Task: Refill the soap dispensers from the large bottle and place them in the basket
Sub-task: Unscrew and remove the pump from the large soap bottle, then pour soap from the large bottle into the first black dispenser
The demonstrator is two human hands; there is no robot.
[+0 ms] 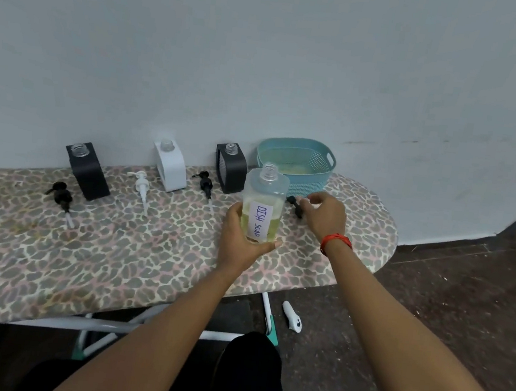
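From the head view, my left hand (240, 241) has its fingers wrapped round the lower body of the large bottle (264, 196). The bottle stands upright with its neck open and is about half full of yellow-green soap. I cannot tell whether its base rests on the worktop (114, 259) or hangs just above it. My right hand (325, 216) reaches just past the bottle, its fingers narrowed onto the loose pump (295, 206), which lies low against the worktop in front of the basket (327, 150).

Along the wall stand three dispensers, all with bare open necks: the left black dispenser (87, 172), the white dispenser (169, 167) and the right black dispenser (230, 169). A pump lies in front of each: the left black pump (62, 195), the white pump (142, 187) and the middle black pump (205, 184). No dispenser is in the basket, which sits at the far right end near the wall.

I judge I am at the very start of refilling: everything is uncapped and nothing has been poured yet. Next I should let go of the loose pump and carry the bottle to the nearest dispenser. Its mouth is narrow, so I would tip slowly and steady the dispenser with my free hand
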